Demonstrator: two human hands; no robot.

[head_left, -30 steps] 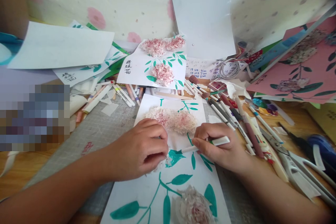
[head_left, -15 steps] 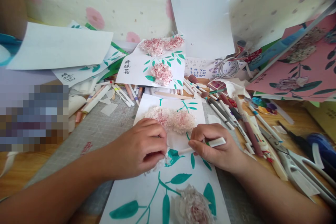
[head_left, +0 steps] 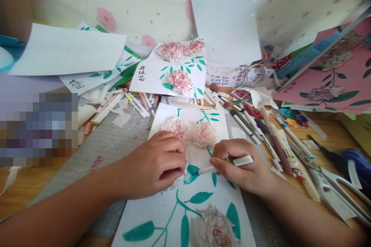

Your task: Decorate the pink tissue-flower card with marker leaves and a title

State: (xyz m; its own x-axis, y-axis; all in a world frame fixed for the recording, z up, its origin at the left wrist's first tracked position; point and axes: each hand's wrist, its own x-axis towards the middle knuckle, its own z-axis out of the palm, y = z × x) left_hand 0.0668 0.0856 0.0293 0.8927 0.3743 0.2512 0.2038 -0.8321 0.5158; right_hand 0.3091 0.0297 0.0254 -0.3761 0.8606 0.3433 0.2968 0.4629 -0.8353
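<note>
My right hand (head_left: 239, 168) is closed around a white marker pen (head_left: 244, 161), its tip on a green leaf (head_left: 191, 174) drawn on a white sheet of paper (head_left: 150, 210). Curled fingers of my left hand (head_left: 156, 162) grip a pale paper flower (head_left: 172, 187) just left of that leaf; most of the flower is hidden under the hand. Fluffy white and pink paper flowers (head_left: 191, 132) stand out from the sheet above my hands. A larger crumpled paper flower (head_left: 215, 227) sits near the bottom, among painted green leaves and stems.
Under the sheet lies a grey cutting mat (head_left: 116, 142). Several markers (head_left: 246, 125) and scissors (head_left: 324, 181) crowd the right side. A similar flower picture (head_left: 147, 75) leans behind, near a blank white sheet (head_left: 69, 50). A pink picture (head_left: 344, 81) stands far right.
The marker has tilted and shifted slightly, and more of it shows on both sides of my right hand. My left hand stays at the paper flower. The whole view has shifted slightly.
</note>
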